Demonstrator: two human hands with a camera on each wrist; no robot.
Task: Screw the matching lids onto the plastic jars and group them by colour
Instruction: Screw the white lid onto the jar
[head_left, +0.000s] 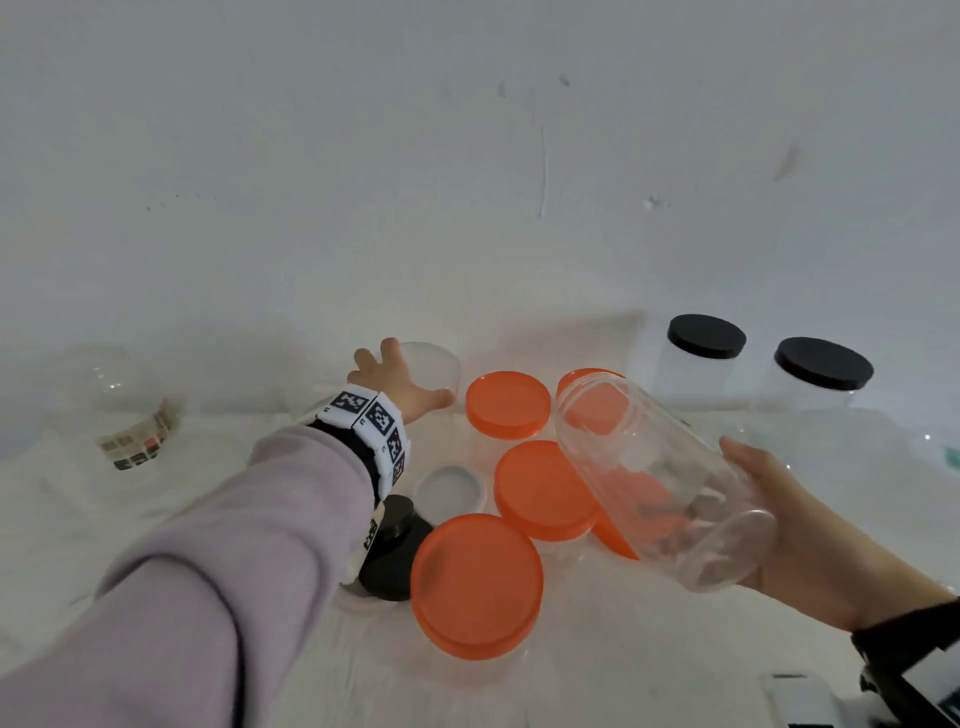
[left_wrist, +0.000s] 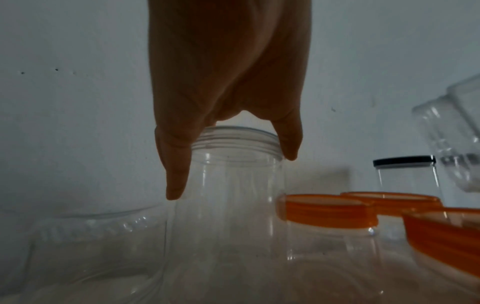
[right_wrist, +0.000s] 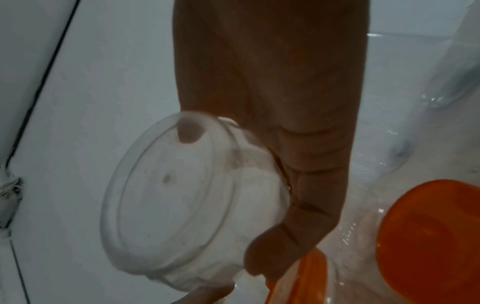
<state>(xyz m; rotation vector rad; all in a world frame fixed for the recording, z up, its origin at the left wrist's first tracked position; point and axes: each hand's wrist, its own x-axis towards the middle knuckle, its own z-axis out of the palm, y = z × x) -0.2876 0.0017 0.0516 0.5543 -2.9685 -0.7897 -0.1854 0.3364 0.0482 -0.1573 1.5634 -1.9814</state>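
Note:
My left hand (head_left: 405, 374) reaches to the back of the table, over a lidless clear jar (head_left: 434, 366). In the left wrist view its spread fingers (left_wrist: 176, 174) straddle the jar's threaded neck (left_wrist: 233, 144); contact is unclear. My right hand (head_left: 727, 509) grips a second lidless clear jar (head_left: 649, 467), held tilted above the table with its mouth pointing away from me. The right wrist view shows that jar's base (right_wrist: 168, 195) with my fingers (right_wrist: 306, 216) curled around its side. Several orange-lidded jars (head_left: 477, 584) stand clustered between my hands.
Two black-lidded clear jars (head_left: 706, 338) stand at the back right by the wall. A whitish round lid (head_left: 451, 488) lies near my left wrist. A large clear labelled container (head_left: 119, 410) sits at the far left. The white tabletop (head_left: 649, 675) is bare near me.

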